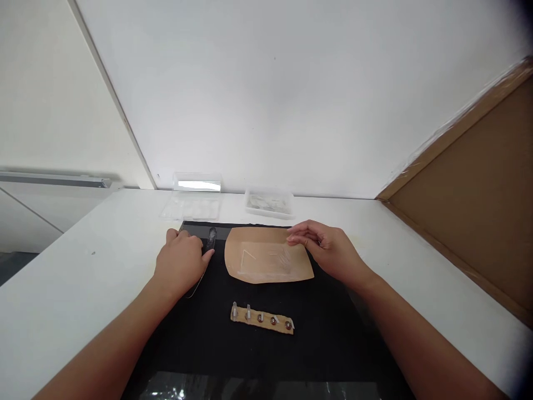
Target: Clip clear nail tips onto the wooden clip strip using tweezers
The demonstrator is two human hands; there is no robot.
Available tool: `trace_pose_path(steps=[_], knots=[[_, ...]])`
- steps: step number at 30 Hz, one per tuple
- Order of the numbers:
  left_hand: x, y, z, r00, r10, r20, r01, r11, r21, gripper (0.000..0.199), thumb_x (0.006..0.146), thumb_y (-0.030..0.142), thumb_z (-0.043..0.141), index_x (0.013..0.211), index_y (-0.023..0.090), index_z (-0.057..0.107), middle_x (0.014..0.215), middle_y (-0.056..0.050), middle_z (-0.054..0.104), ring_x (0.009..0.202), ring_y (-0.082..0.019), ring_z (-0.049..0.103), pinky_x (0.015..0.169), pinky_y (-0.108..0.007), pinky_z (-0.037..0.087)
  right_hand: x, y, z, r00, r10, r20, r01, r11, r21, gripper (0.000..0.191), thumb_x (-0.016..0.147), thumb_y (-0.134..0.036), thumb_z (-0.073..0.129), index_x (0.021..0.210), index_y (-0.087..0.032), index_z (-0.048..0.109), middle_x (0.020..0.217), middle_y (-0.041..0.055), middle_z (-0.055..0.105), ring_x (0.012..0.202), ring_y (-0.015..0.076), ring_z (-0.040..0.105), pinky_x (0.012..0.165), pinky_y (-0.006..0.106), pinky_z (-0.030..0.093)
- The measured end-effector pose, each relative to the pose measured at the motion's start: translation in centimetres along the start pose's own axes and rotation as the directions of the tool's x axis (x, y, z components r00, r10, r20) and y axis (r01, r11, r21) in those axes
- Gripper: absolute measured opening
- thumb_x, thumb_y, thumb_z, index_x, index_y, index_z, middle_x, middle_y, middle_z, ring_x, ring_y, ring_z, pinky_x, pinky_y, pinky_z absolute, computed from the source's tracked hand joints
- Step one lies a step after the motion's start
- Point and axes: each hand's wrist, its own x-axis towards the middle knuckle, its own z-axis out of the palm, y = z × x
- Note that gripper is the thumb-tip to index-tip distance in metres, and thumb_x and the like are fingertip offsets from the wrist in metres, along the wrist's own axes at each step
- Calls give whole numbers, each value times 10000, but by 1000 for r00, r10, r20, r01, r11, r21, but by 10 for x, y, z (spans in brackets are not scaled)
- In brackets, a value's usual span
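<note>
My left hand (181,260) is curled over a long dark tool (211,238) with a rounded end and a thin pale edge. Its thumb lies along the tool's right side, and the middle of the tool is hidden under the palm. My right hand (327,247) has thumb and fingers pinched together over the upper right of a tan sheet (237,239); anything between the fingertips is too small to make out. On that sheet lies a clear flat piece (262,261) with thin pale slivers. Nearer me is a cardboard strip (266,329) bearing several round metal studs and small clear tips.
A black mat (200,344) covers the middle of the white table (95,289). Behind it stand an opened clear case (194,205) and a shallow clear box (270,204) with translucent pieces. A brown framed panel (470,183) leans at right; a white wall rises behind.
</note>
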Motion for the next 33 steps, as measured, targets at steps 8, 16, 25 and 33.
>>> trace_pose_path(steps=[8, 16, 25, 33], knots=[[1, 1, 1, 999, 40, -8, -40, 999, -27, 408, 959, 446, 591, 648, 194, 670, 933, -166, 709, 1125, -423, 524, 837, -442, 485, 1, 2, -4, 1000, 14, -14, -16, 990, -137, 209, 986, -418, 630, 867, -253, 679, 796, -10, 775, 728, 193, 721, 699, 324, 534], [0, 5, 2, 997, 71, -24, -70, 997, 31, 346, 965, 386, 603, 706, 180, 703, 982, -160, 711, 1110, -407, 551, 872, -456, 510, 2, 2, -1, 998, -44, -50, 36, 988, -151, 201, 1002, -411, 603, 923, -249, 691, 743, -5, 723, 717, 202, 666, 690, 333, 480], [-3, 13, 12, 993, 101, -55, -91, 984, 156, 349, 1003, 250, 437, 875, 128, 738, 1005, -168, 674, 1013, -359, 630, 849, -456, 535, 3, 2, -2, 984, -152, -95, 131, 970, -203, 225, 995, -390, 627, 830, -256, 701, 878, 22, 721, 809, 206, 671, 740, 352, 499], [1, 14, 6, 997, -64, -50, 66, 997, 32, 305, 1052, 167, 304, 1028, 108, 602, 999, -164, 694, 957, -303, 704, 723, -353, 501, 3, 7, 1, 967, -84, -240, 55, 991, -123, 174, 944, -437, 702, 974, -268, 729, 930, 31, 777, 837, 227, 721, 728, 363, 545]])
